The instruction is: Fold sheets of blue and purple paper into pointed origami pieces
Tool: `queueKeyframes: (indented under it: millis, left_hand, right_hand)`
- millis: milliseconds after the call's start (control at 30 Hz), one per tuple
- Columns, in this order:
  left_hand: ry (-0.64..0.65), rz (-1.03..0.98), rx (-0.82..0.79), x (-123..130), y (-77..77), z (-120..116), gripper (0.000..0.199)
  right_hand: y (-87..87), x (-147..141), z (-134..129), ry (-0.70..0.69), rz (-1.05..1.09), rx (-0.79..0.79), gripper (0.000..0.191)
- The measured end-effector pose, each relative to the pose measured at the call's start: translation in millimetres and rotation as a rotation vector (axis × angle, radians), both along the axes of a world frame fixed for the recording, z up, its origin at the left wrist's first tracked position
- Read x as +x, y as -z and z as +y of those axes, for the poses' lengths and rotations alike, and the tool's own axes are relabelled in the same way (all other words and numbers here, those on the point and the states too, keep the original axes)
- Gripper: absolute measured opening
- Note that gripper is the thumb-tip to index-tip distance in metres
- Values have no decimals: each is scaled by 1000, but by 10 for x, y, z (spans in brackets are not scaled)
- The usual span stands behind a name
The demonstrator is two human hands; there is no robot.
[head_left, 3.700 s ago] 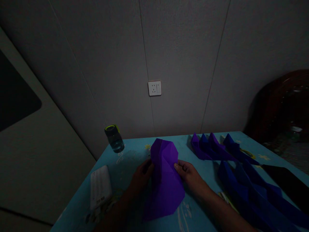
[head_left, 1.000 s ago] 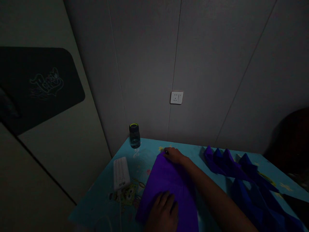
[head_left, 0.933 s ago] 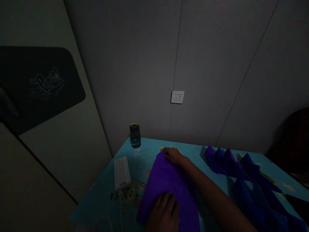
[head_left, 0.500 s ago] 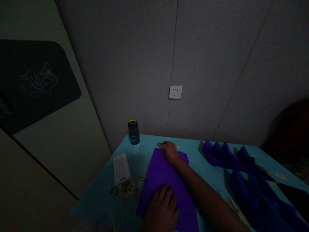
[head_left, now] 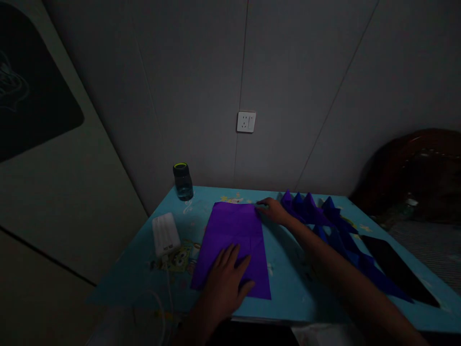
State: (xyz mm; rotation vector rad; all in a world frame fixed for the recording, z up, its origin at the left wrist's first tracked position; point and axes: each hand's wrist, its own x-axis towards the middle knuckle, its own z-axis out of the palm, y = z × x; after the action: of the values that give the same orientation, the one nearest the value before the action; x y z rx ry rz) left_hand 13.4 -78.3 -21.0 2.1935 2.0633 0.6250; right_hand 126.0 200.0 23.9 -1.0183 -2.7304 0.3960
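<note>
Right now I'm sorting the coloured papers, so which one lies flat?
The purple sheet under the left hand; the folded papers to its right rise into peaks.

- Sheet (head_left: pixel 235 222), centre: plain purple
- Bench (head_left: pixel 288 288): light blue, yellow flower prints, yellow cartoon figure lower left of centre
- Folded pieces (head_left: pixel 313 211), right: purple and dark blue
- Bottle (head_left: pixel 184 185): dark top, yellow-green ring
- Power bank (head_left: pixel 164 233), left: white
- Wall (head_left: pixel 194 86): grey, thin dark lines
</note>
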Motion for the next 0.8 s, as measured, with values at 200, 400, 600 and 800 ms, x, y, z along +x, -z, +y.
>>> queueKeyframes:
  millis: [200, 400, 600, 800]
  left_hand:
    - [-40, 73, -80, -56, -238, 243, 45]
    - [28, 20, -34, -29, -571, 843, 45]
    - [48, 9, -142, -128, -282, 1680, 64]
    - [-15, 25, -139, -185, 121, 1978, 60]
  right_hand:
    - [-116, 360, -837, -131, 50, 72, 31]
    - [-55, 1270, -1379, -20, 39, 324, 29]
    - [121, 2097, -1245, 220, -91, 607, 31]
    - [246, 2220, -1256, 368, -170, 601, 27]
